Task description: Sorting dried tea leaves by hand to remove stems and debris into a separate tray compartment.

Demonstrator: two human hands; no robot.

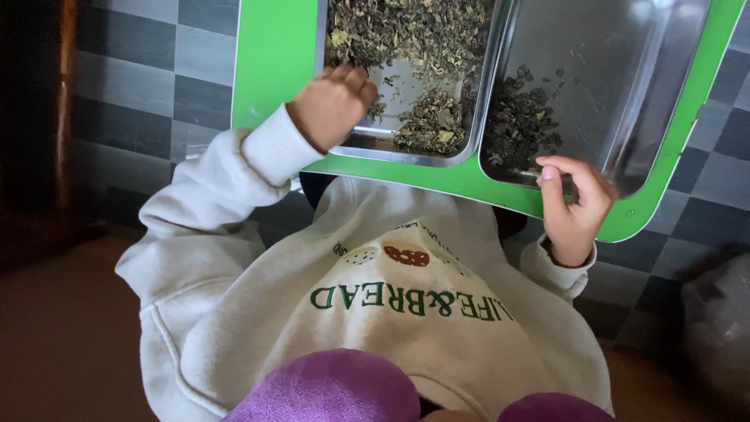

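Two shallow metal trays sit side by side on a green table (273, 55). The left tray (406, 155) holds a pile of dried green-brown leaves (414, 35), with a smaller heap (433, 125) near its front edge. My left hand (332, 101) reaches into this tray, fingers curled down among the leaves; whether it grips any is hidden. The right tray (641, 94) carries a darker, thinner patch of leaves (519, 121). My right hand (574, 199) rests at that tray's front rim, thumb and fingers pinched together, possibly on a small leaf bit.
The table stands over a grey checkered tile floor (156, 78). My cream sweatshirt (375, 312) and purple-clad knees (336, 387) fill the lower view. A dark wooden edge (47, 117) runs along the left. A pale bag-like shape (715, 312) lies at lower right.
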